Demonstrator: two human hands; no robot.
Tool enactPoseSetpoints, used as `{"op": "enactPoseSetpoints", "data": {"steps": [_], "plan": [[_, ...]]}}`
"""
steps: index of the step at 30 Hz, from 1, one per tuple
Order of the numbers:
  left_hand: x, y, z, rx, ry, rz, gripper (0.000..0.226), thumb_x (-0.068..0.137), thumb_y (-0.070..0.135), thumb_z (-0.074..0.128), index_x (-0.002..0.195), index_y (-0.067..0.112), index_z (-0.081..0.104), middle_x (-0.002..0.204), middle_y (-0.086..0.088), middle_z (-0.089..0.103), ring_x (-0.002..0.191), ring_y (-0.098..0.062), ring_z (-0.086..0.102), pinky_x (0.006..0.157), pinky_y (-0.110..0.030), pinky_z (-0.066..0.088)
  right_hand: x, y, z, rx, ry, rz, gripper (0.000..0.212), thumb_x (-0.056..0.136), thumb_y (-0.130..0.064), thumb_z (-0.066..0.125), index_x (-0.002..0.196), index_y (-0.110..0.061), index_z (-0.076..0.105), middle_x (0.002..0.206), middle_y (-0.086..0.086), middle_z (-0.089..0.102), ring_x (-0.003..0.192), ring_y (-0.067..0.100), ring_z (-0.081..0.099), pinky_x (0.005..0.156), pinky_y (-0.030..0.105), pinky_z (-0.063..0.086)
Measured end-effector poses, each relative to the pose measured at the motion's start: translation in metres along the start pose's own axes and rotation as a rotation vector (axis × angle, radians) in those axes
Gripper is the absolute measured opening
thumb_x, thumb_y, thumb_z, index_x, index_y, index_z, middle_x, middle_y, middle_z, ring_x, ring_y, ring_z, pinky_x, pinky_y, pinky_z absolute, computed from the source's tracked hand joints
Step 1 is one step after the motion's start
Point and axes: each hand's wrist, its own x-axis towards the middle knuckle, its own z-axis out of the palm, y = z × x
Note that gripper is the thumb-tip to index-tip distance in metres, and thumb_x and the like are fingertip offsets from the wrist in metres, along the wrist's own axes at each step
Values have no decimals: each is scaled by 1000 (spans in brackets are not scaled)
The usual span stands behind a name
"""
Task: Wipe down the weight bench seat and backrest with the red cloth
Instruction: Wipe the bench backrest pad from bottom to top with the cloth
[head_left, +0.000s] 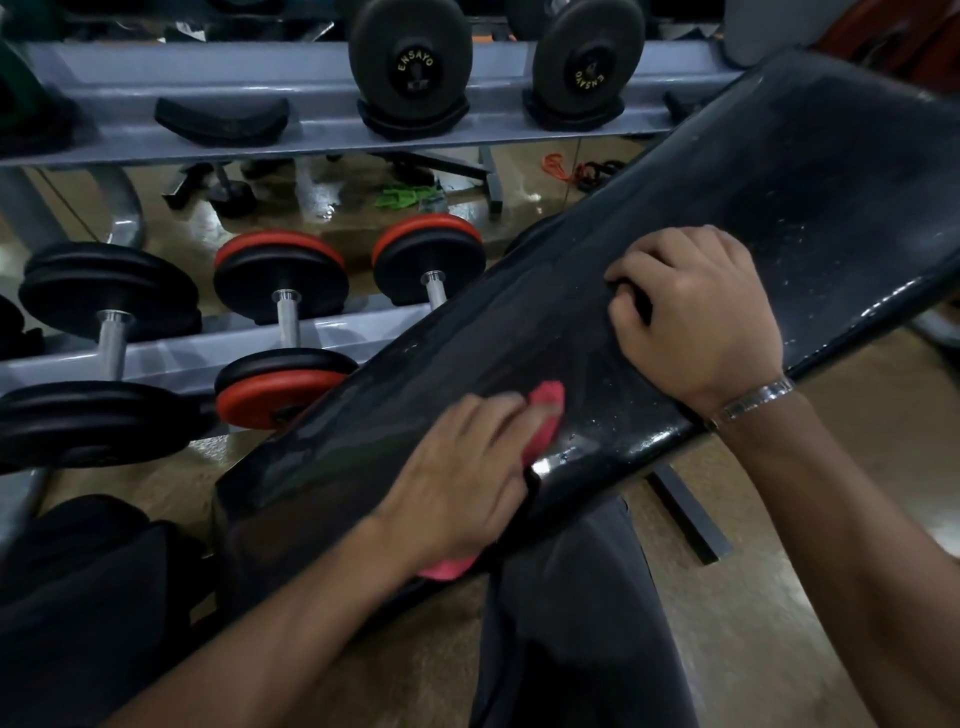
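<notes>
The black padded bench backrest (779, 197) runs diagonally from lower left to upper right, shiny and wet in patches. My left hand (457, 478) presses the red cloth (548, 405) flat on the lower part of the pad; the cloth shows past my fingertips and again under my wrist. My right hand (691, 317) rests higher on the pad, fingers curled around something small and dark that I cannot identify. A bracelet sits on that wrist. The seat is hidden from view.
A grey dumbbell rack (208, 83) stands right behind the bench with black dumbbells (410, 57) above and red-and-black dumbbells (280, 291) below. The bench's floor bar (691, 514) lies on the tan floor. A dark trouser leg (582, 623) is below the pad.
</notes>
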Motion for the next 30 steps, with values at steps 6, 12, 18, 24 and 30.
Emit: {"op": "enactPoseSetpoints", "data": {"steps": [6, 12, 18, 24, 30], "plan": [[37, 25, 8, -56, 189, -566, 57, 88, 23, 38, 144, 14, 49, 119, -5, 50, 101, -24, 48, 92, -44, 45, 0, 1, 0, -12, -4, 7, 24, 94, -24, 51, 99, -16, 73, 105, 5, 68, 105, 31, 61, 110, 48, 38], [6, 15, 3, 75, -36, 313, 57, 89, 23, 52, 145, 13, 46, 126, -8, 49, 96, -29, 54, 83, -43, 48, 1, 0, -2, 18, -16, 18, 21, 93, -24, 54, 100, -17, 73, 106, 4, 68, 106, 31, 60, 110, 48, 36], [27, -21, 0, -55, 59, -253, 56, 91, 22, 42, 146, 15, 45, 125, -5, 49, 104, -27, 50, 94, -47, 46, 2, -1, -1, 14, -17, 36, 22, 92, -25, 54, 97, -18, 73, 105, 3, 68, 104, 31, 60, 109, 48, 39], [46, 33, 9, -60, 161, -496, 56, 91, 23, 41, 146, 13, 45, 123, -7, 48, 103, -26, 49, 92, -43, 45, 1, -1, -3, 11, -28, 44, 21, 93, -25, 53, 98, -18, 73, 105, 2, 68, 104, 29, 60, 110, 47, 38], [5, -21, -1, 27, -19, 189, 54, 94, 21, 48, 148, 11, 46, 129, -10, 50, 100, -29, 54, 92, -42, 47, 1, -2, -4, 17, -38, 30, 24, 94, -28, 51, 99, -17, 72, 105, 2, 66, 105, 29, 60, 112, 48, 37]]}}
